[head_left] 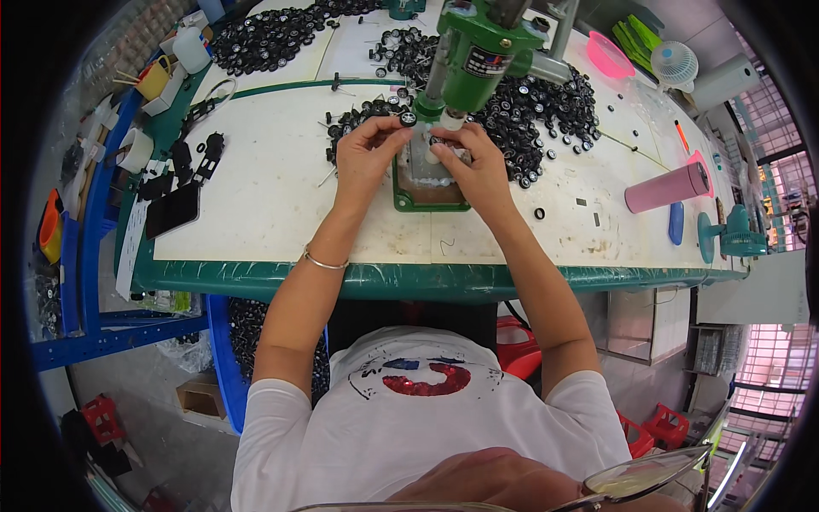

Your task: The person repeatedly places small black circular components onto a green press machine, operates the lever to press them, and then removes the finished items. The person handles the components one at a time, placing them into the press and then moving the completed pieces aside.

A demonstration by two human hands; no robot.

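Near the frame's upper centre, the left hand [367,158] pinches a small, round, black-and-silver wheel [409,119], probably light and stiff, best held by its rim, while the right hand's [479,162] grip I can't tell.

Black wheel [409,119], silver-centred, in left hand [367,154].

I can't see the top of the green press [472,81]; the view's upper edge cuts it away. Just below its head, the right hand [478,162] partly hides something too small for me to identify. Behind the press, its body covers part of the black wheel heap [550,111].
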